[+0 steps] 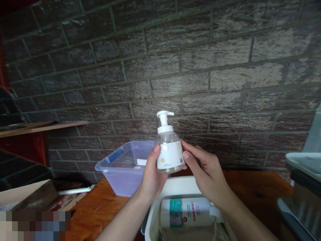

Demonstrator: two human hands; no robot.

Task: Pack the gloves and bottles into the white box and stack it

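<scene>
A clear pump bottle (170, 154) with a white label and a white pump top is held upright in the middle of the view. My left hand (152, 174) is closed around its left side, with the thumb on the label's edge. From the right, my right hand (205, 167) grips the bottle's other side between thumb and fingers. Below the hands, a larger white bottle (187, 212) with a teal band lies on its side in a white bin (182, 182), partly covered by my right forearm.
Behind my left hand, a purple translucent tub (122, 180) stands on the wooden table (100, 204). Stacked lidded containers (306, 187) are at the right edge. A wooden shelf (50, 126) juts out at left, and a brick wall (160, 67) closes off the back.
</scene>
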